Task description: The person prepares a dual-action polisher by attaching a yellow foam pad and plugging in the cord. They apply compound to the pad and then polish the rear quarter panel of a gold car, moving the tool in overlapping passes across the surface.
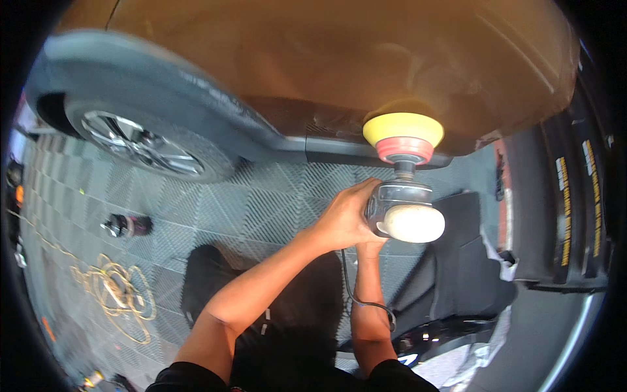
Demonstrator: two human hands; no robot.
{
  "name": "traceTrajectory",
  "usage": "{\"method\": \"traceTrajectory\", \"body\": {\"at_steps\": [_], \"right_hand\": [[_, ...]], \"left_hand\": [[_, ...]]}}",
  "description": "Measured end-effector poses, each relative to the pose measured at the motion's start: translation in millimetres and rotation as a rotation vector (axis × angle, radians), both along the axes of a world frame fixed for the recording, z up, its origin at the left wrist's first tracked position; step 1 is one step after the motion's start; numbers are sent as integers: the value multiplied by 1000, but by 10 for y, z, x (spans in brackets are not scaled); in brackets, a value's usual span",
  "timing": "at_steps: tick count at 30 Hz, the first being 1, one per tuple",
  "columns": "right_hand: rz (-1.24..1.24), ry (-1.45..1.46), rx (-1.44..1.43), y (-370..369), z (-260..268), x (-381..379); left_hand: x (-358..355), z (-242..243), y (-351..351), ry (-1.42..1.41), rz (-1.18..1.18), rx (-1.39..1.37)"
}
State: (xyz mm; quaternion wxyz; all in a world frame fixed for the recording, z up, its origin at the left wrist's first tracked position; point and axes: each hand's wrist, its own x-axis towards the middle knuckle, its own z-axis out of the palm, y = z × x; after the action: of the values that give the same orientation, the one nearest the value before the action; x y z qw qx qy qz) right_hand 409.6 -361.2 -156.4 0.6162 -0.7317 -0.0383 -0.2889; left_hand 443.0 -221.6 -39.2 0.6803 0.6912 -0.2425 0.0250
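I hold a corded polisher (pixel 404 195) with a yellow foam pad (pixel 403 128) on a red backing. The pad faces the lower edge of a brown car body panel (pixel 333 63); whether it presses on the paint I cannot tell. My left hand (pixel 350 213) wraps the left side of the tool's dark head, beside a white rounded part (pixel 414 224). Below the tool is my right hand (pixel 371 244), its fingers mostly hidden behind the polisher and my left hand. A black cord (pixel 349 281) hangs from the tool past my right forearm.
A car wheel (pixel 147 142) under a dark arch stands at left. On the grey grid-tile floor (pixel 274 201) lie a dark bottle (pixel 128 225) and a coiled yellowish cord (pixel 117 294). Black trim parts (pixel 455 264) lie right of my knees, before a dark structure (pixel 539 206) bearing writing.
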Motion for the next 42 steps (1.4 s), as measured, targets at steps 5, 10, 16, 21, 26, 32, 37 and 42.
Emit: {"method": "traceTrajectory", "body": {"at_steps": [5, 10, 16, 21, 26, 32, 37, 42], "right_hand": [[-158, -15, -111, -373, -68, 24], [-185, -41, -212, -356, -176, 73], [-129, -89, -416, -387, -240, 103], [-117, -112, -513, -365, -317, 128], [-137, -123, -626, -314, -321, 149], [-123, -336, -702, 102, 172, 197], [-217, -187, -798, -94, -174, 163], [-268, -253, -870, -1, -193, 214]], "left_hand": [[47, -35, -195, 51, -32, -110], [44, -41, -22, 151, -80, -123], [15, -176, 130, 173, -71, -139], [-20, -370, 193, 266, -101, -240], [-50, -484, 385, 265, -97, -245], [-43, -492, 532, 210, -69, -244], [-55, -518, 562, 241, -99, -251], [-55, -564, 605, 236, -96, -338]]}}
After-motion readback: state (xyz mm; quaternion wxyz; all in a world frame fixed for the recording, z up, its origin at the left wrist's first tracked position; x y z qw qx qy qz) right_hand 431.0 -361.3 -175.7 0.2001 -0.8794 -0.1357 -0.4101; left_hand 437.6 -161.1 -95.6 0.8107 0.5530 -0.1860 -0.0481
